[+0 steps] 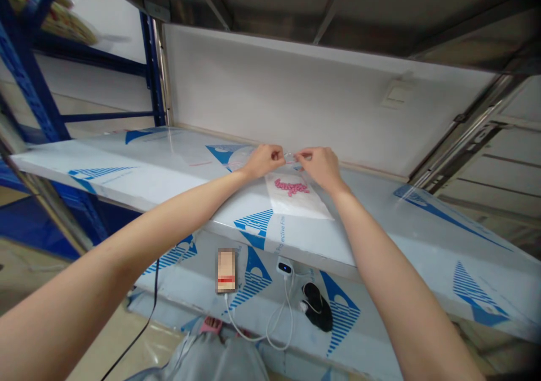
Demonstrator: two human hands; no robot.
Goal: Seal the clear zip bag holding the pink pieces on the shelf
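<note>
My left hand (266, 160) is closed, thumb and fingertips pinched at one side of a thin strip of clear plastic (289, 157). Facing it, my right hand (320, 165) pinches the other side, a small gap from the left. The strip looks like the top of a translucent plastic bag (315, 205) lying flat below the hands. A cluster of small pink bead-like pieces (292, 187) shows in or on the bag. My fingers hide part of its upper edge.
A film-covered shelf (160, 181) carries the bag, and a metal shelf (270, 3) hangs overhead. On the lower level are a phone (226, 270) on a white cable, a power bank (285, 266) and a black item (318, 308). Blue rack posts (34, 71) stand left.
</note>
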